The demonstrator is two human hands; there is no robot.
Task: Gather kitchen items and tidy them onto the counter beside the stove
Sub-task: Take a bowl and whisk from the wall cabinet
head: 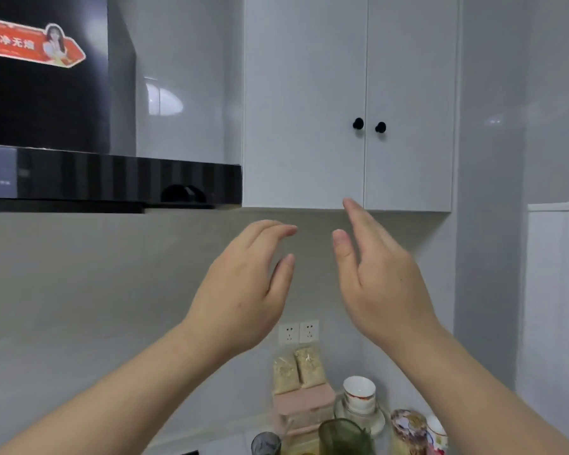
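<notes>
Both hands are raised in front of the wall, below a white wall cabinet (349, 103) whose two doors are shut. My left hand (243, 290) is empty, its fingers loosely bent. My right hand (378, 277) is empty too, fingers straight and pointing up toward the cabinet's bottom edge. Far below them, on the counter (230, 444), stand two clear bags of grain (298, 369) on a pink box (304, 402), stacked white bowls (359, 394), a green glass cup (342, 436), a grey cup (266, 443) and a patterned jar (408, 428).
A black range hood (112, 182) juts out at the left, level with the cabinet's bottom. Two wall sockets (299, 332) sit above the grain bags. A white cup (437, 435) stands at the right end of the items, partly behind my right forearm.
</notes>
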